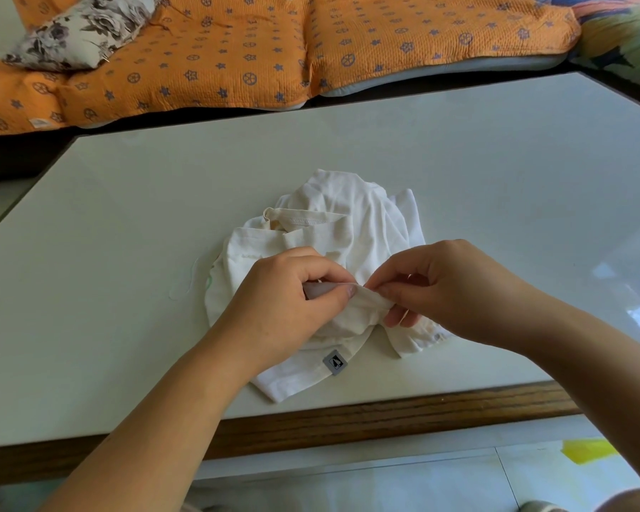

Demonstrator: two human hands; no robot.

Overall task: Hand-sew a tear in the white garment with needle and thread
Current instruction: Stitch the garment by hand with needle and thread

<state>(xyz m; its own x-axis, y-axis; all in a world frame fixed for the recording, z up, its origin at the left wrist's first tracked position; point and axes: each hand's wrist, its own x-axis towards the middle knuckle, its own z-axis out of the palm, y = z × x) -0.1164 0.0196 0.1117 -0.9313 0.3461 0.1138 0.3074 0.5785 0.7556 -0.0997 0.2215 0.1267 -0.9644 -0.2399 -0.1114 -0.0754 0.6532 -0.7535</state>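
Left hand (pixel 289 301): thumb and curled fingers pinch a raised fold (pixel 371 303) of the crumpled white cotton garment (pixel 348 216). Thumb tip (pixel 349 290) points right, toward the other hand.

Right hand (pixel 451 290): fingertips (pixel 382 290) pinch the same fold from the opposite end, lower fingers tucked under the cloth. The 2 pinch points sit just beside each other, nearly touching.

Key relation: the fold's long axis runs left-right between the 2 pinches, dipping slightly toward the right hand. Both hands are on it, neither is free. The tear itself can't be made out; my guess is it's inside the pinched ridge.

No needle visible in either hand or on the cloth. A thin pale green thread (pixel 190 279) lies loose, well left of the left knuckles, at the garment's left edge. The left hand is nearer to it.

Judgement: this looks like locating/aligning, with stitching not started. Next move probably needs 1 hand to let go and fetch the thread while the other keeps the fold closed.

Outward: the rest of the garment is heaped beyond the fingers, and a small grey woven label (pixel 335 362) sits on the hem nearest the wrists. All of it rests on a pale glossy table with a wooden edge (pixel 126 216). Beyond that are an orange quilted star-print cushion (pixel 237 49) and a floral pillow (pixel 82 31).
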